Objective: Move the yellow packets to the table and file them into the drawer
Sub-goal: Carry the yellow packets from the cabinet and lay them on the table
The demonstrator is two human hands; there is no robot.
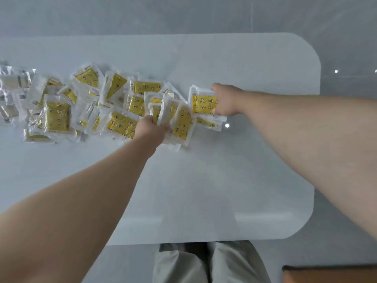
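Several yellow packets in clear wrappers (120, 123) lie scattered across the left and middle of the white table (204, 170). My left hand (151, 132) grips a small stack of yellow packets (166, 111), held upright at the pile's right end. My right hand (225, 101) pinches a yellow packet (203, 104) by its right edge, just right of that stack. More packets (208, 122) lie flat under the right hand. No drawer is in view.
Clear, mostly colourless packets (12, 82) lie at the table's far left edge. The table's rounded right edge (317, 99) borders grey floor. A brown box corner (330, 274) shows at the bottom right, beside my legs (204, 264).
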